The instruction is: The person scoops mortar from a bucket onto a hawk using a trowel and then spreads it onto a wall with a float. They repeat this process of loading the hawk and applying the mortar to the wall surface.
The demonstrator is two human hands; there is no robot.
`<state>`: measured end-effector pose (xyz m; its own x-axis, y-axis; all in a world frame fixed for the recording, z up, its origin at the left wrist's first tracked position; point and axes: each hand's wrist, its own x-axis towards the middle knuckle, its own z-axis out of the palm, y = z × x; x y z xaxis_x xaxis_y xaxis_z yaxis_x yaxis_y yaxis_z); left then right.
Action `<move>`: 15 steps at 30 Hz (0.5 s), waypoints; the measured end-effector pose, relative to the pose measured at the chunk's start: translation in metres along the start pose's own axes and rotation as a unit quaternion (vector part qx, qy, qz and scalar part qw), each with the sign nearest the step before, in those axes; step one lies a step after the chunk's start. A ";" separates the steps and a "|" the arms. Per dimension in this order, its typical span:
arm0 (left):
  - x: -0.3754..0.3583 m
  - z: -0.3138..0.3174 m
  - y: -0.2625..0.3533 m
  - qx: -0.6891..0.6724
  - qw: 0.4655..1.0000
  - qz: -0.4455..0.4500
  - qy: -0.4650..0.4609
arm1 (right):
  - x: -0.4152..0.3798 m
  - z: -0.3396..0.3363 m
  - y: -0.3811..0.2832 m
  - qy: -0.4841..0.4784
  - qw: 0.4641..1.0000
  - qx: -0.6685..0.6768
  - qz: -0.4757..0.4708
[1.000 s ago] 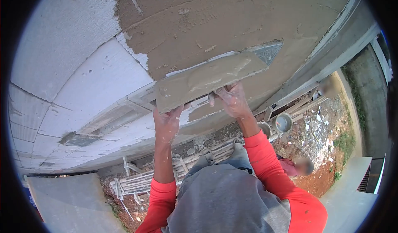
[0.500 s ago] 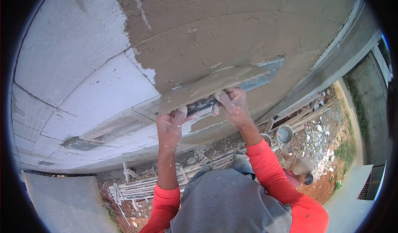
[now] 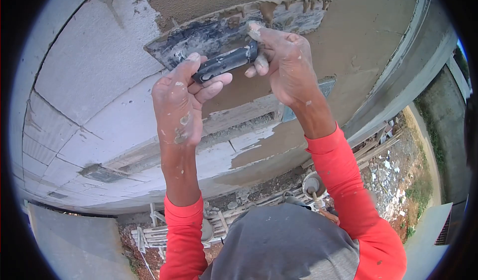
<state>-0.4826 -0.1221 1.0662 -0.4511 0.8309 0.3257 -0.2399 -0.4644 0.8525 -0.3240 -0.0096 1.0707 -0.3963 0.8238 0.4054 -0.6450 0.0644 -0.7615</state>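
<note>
A long metal trowel (image 3: pixel 209 35) with wet mortar along its upper edge lies against the wall, over the brown plaster (image 3: pixel 358 31). Its black handle (image 3: pixel 226 63) faces me. My left hand (image 3: pixel 181 98) has its thumb and fingers round the handle's left end. At the right end, my right hand (image 3: pixel 289 61) grips the handle with its fingers curled beneath and the thumb near the blade. Both hands are spotted with mortar. White blocks (image 3: pixel 99 46) show bare to the left of the plaster.
Below the wall runs a bamboo scaffold (image 3: pixel 219 225). A bucket (image 3: pixel 312 184) stands near another person's hand (image 3: pixel 328 216). Rubble (image 3: pixel 388 180) covers the ground at the right. Recessed boxes (image 3: pixel 102 174) and a horizontal channel (image 3: pixel 244 120) mark the wall.
Both hands and the trowel have moved up the wall. The blade now tilts so its dark back shows. The bucket on the ground has shifted, and another person's hand has appeared near it.
</note>
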 end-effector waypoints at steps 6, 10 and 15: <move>0.046 0.063 0.080 -0.004 0.973 0.203 -0.109 | 0.066 0.033 -0.103 -0.186 0.966 -0.072 -0.166; 0.015 0.047 0.034 0.049 0.982 0.106 -0.151 | 0.007 -0.019 -0.076 -0.107 0.977 -0.164 -0.081; -0.060 0.002 -0.117 0.058 0.992 -0.055 -0.095 | -0.085 -0.128 0.036 0.002 0.987 -0.157 -0.017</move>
<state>-0.4255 -0.1174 0.9479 -0.2543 0.9228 0.2894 -0.1731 -0.3378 0.9252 -0.2301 -0.0051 0.9445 -0.3760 0.8200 0.4316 -0.4233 0.2623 -0.8672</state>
